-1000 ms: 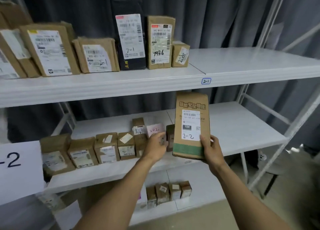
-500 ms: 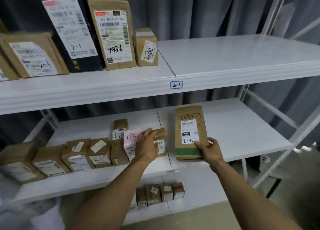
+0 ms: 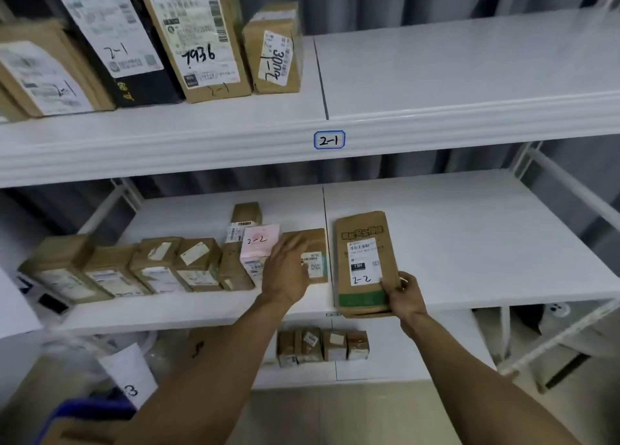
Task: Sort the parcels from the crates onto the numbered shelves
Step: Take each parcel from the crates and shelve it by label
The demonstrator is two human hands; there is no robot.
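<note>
The tall brown parcel [image 3: 364,263] marked 2-2 is on the middle shelf [image 3: 486,243], just below and right of the 2-1 tag [image 3: 329,139]. Its lower end reaches the shelf's front edge; whether it lies fully flat I cannot tell. The right hand [image 3: 404,297] grips its lower right corner, fingers curled over the edge. Below and left of the tag, the left hand [image 3: 288,270] lies open, with straight fingers on a small brown box [image 3: 315,246] that touches a pink parcel [image 3: 258,250], also marked 2-2. A narrow gap along the shelf seam [image 3: 324,210] separates that box from the tall parcel. Further left of the tag a row of boxes [image 3: 134,270] runs close to the front edge. Right of the tag, both the middle shelf and the upper shelf [image 3: 453,75] are bare white board out to the frame posts.

1 second ago the tall parcel was held upright in the air, its top just under the tag; it has since come down onto the shelf, and the left hand has slid from the pink parcel towards the box.
</note>
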